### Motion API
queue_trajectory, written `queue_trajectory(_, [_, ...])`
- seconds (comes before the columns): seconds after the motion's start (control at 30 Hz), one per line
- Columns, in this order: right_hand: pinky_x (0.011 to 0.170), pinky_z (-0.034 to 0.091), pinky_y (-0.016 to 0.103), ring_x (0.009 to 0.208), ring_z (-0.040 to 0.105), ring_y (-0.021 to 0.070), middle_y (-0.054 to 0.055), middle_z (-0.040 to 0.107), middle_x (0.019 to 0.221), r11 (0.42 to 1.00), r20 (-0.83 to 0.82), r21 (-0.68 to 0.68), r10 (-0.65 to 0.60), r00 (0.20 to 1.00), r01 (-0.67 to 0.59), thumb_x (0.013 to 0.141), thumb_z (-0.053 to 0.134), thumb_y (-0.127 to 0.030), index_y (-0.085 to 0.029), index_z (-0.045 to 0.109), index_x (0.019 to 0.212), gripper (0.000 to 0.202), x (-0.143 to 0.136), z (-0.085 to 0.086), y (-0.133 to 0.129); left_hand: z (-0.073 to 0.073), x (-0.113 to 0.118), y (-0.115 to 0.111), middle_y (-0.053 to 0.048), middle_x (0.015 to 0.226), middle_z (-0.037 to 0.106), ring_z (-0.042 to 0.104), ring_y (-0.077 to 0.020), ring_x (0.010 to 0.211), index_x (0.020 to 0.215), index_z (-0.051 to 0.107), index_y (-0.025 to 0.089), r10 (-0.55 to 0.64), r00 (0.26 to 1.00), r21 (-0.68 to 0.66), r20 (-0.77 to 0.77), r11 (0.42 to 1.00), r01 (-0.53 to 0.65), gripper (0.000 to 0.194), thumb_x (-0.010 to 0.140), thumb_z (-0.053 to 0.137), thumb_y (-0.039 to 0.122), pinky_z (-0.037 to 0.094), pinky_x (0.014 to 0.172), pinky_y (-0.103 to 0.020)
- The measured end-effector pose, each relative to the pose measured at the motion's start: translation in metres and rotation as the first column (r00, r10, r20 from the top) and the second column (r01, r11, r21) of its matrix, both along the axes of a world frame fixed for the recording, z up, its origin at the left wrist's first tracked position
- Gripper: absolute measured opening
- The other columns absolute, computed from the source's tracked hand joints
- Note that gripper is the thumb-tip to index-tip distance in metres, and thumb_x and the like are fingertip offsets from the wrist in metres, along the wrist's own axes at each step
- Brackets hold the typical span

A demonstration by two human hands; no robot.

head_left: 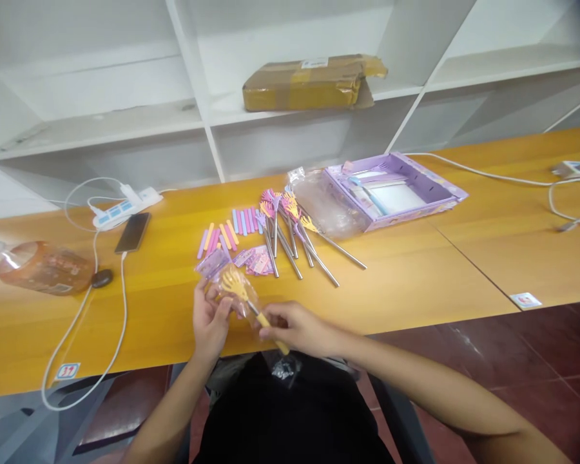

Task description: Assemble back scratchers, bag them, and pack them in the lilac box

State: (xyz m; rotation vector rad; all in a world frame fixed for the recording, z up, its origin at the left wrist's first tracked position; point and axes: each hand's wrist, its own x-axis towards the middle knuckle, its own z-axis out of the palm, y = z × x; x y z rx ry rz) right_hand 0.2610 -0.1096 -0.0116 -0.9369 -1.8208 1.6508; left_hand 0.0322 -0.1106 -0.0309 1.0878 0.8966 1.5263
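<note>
Nearest my view, my left hand (211,322) is closed on a clear plastic sleeve with a purple printed top (213,264), pinching it around the head of a yellow hand-shaped scratcher with a metal rod (234,282). My right hand (297,328) grips the scratcher's yellow handle, over the near edge of the yellow wooden bench (391,283). Beyond lie small pink-and-purple printed cards (260,260), then a loose heap of colourful hand-headed metal rods (283,245) (some overlap), with short pastel sticks (247,221) to their left. Farther right, crumpled clear plastic (319,203) touches an open purple cardboard tray (401,193). Farthest, a taped brown carton (304,84) sits on a white shelf (227,117).
</note>
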Motion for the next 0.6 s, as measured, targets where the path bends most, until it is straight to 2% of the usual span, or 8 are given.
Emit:
queue_trajectory(0.07, [0.072, 0.048, 0.03, 0.079, 0.061, 0.0188, 0.001, 0.069, 0.085, 0.991, -0.048, 0.084, -0.098, 0.994, 0.102, 0.102, 0.072, -0.059, -0.02, 0.077, 0.098, 0.039, 0.02, 0.012, 0.023, 0.0, -0.001, 0.001, -0.002, 0.104, 0.073, 0.076, -0.0154, 0.068, 0.147, 0.051, 0.028, -0.068, 0.997, 0.009, 0.019, 0.998, 0.068, 0.053, 0.103, 0.075, 0.045, 0.059, 0.063, -0.029])
queue_trajectory(0.13, [0.082, 0.053, 0.035, 0.09, 0.066, 0.0235, 0.004, 0.075, 0.096, 0.922, -0.075, 0.26, -0.278, 0.958, 0.288, 0.105, 0.068, -0.058, -0.023, 0.078, 0.103, 0.037, 0.053, 0.028, 0.057, -0.002, -0.001, 0.002, -0.001, 0.099, 0.074, 0.076, -0.0171, 0.069, 0.148, 0.049, 0.027, -0.123, 0.992, -0.002, -0.016, 0.992, 0.123, 0.05, 0.105, 0.071, 0.042, 0.058, 0.066, -0.031])
queue_trajectory(0.23, [0.085, 0.051, 0.038, 0.089, 0.064, 0.0246, 0.005, 0.075, 0.092, 0.569, -0.099, 0.603, -0.641, 0.761, 0.559, 0.105, 0.068, -0.05, -0.025, 0.08, 0.096, 0.029, 0.118, 0.047, 0.123, -0.005, -0.001, 0.003, 0.002, 0.09, 0.072, 0.073, -0.0161, 0.066, 0.143, 0.05, 0.026, -0.152, 0.984, -0.061, -0.093, 0.987, 0.147, 0.047, 0.102, 0.072, 0.034, 0.055, 0.067, -0.031])
queue_trajectory(0.33, [0.085, 0.051, 0.038, 0.088, 0.066, 0.0244, 0.006, 0.077, 0.101, 0.245, -0.166, 0.685, -0.865, 0.474, 0.686, 0.105, 0.064, -0.044, -0.023, 0.082, 0.109, 0.028, 0.179, 0.045, 0.187, -0.006, -0.001, 0.004, 0.004, 0.085, 0.071, 0.07, -0.0155, 0.064, 0.137, 0.052, 0.024, -0.159, 0.978, -0.124, -0.137, 0.982, 0.142, 0.042, 0.1, 0.07, 0.032, 0.052, 0.066, -0.031])
queue_trajectory(0.4, [0.088, 0.052, 0.039, 0.086, 0.066, 0.0242, 0.009, 0.075, 0.104, 0.106, -0.108, 0.718, -0.959, 0.26, 0.688, 0.106, 0.06, -0.043, -0.021, 0.083, 0.117, 0.034, 0.209, 0.034, 0.216, -0.006, -0.001, 0.004, 0.004, 0.083, 0.07, 0.068, -0.0155, 0.063, 0.134, 0.053, 0.023, -0.165, 0.973, -0.155, -0.161, 0.978, 0.14, 0.04, 0.098, 0.069, 0.031, 0.051, 0.066, -0.031])
queue_trajectory(0.43, [0.09, 0.053, 0.041, 0.087, 0.066, 0.0254, 0.011, 0.075, 0.107, 0.099, -0.028, 0.742, -0.984, 0.178, 0.663, 0.107, 0.057, -0.042, -0.019, 0.083, 0.12, 0.037, 0.22, 0.026, 0.226, -0.005, -0.001, 0.004, 0.004, 0.082, 0.07, 0.068, -0.0156, 0.064, 0.133, 0.054, 0.023, -0.172, 0.97, -0.167, -0.172, 0.975, 0.143, 0.039, 0.098, 0.068, 0.031, 0.051, 0.066, -0.031])
queue_trajectory(0.5, [0.096, 0.053, 0.044, 0.099, 0.068, 0.0305, 0.017, 0.075, 0.113, 0.168, 0.131, 0.794, -0.986, 0.104, 0.584, 0.108, 0.052, -0.038, -0.014, 0.081, 0.127, 0.042, 0.235, 0.009, 0.236, -0.005, -0.002, 0.004, 0.004, 0.08, 0.069, 0.067, -0.016, 0.065, 0.13, 0.056, 0.022, -0.179, 0.966, -0.186, -0.188, 0.972, 0.144, 0.036, 0.097, 0.068, 0.031, 0.051, 0.068, -0.031])
queue_trajectory(0.6, [0.102, 0.051, 0.046, 0.115, 0.067, 0.0363, 0.022, 0.077, 0.119, 0.275, 0.245, 0.81, -0.961, 0.128, 0.517, 0.105, 0.056, -0.034, -0.011, 0.079, 0.134, 0.044, 0.246, -0.01, 0.238, -0.006, -0.003, 0.004, 0.004, 0.079, 0.067, 0.066, -0.0165, 0.068, 0.125, 0.058, 0.022, -0.167, 0.965, -0.198, -0.202, 0.972, 0.127, 0.032, 0.096, 0.069, 0.032, 0.05, 0.069, -0.031])
